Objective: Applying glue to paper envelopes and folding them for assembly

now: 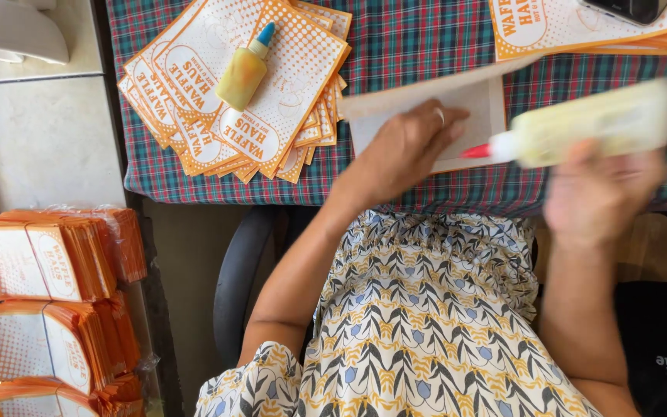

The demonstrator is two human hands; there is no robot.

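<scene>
Nearest the camera lies a lap in soft patterned fabric (426, 324), yellow and grey leaf shapes on white, with the curved black arm of a chair (237, 278) to its left. Further left, bundles of folded orange-and-white paper sleeves (40, 262) stand stacked in clear wrap. Beyond the lap, the right hand (600, 193), blurred, is wrapped around a translucent yellowish glue bottle (596, 123) held sideways, its red nozzle pointing left toward a plain brown-backed paper sheet (472, 104). The left hand (403, 150) rests flat on that sheet, fingers spread, pinning it to the green-and-red plaid tablecloth (411, 38) near the table's edge. Further left on the cloth fans a loose pile of flat orange dotted paper sheets (279, 93), and a small yellow glue bottle with a blue cap (245, 69) lies on top. Another orange stack (580, 31) sits at the far right.
</scene>
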